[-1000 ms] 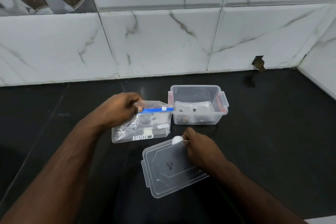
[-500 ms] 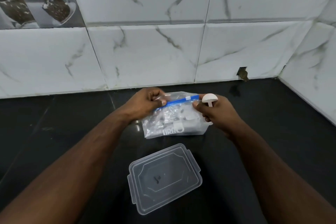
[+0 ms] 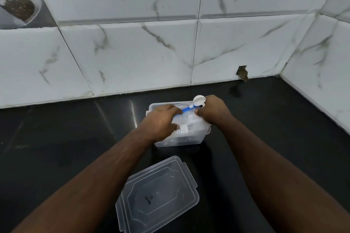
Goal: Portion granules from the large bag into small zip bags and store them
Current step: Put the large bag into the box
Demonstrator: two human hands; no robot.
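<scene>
**packrat_07:** So where's the zip bag [image 3: 186,120] at right now? It's clear plastic with a blue zip strip along the top, and it's sitting in the mouth of the clear storage box [image 3: 180,141], mostly down inside with the blue strip poking above the rim. Looks to me like the "store it" part of the job.

**lidlocker:** Yeah, agreed, that's my read too. Left hand [image 3: 161,122] is on top of the bag, fingers curled over the left end of the zip strip, gripping it. Right hand [image 3: 213,111] has the other end pinched, and it's also got a small white scoop [image 3: 198,100] tucked in the same fist, bowl sticking up at the back.

**packrat_07:** How would you expect the bag to handle? I'd guess light and floppy, thin film that crumples and slides on itself. The contents are too blurry to make out from here.

**lidlocker:** Same guess. The zip strip is the only stiff bit, so holding both ends of it like that makes sense; grab the film lower down and it'd probably just fold. Pushing it flat shouldn't hurt anything, but I'd watch that the strip doesn't sit proud of the rim or the lid won't seat.

**packrat_07:** Speaking of, the lid [image 3: 158,194] is lying loose on the black countertop [image 3: 56,147], nearer the camera than the box and not touching it. Marble-look tiled wall [image 3: 132,53] behind everything.
</scene>
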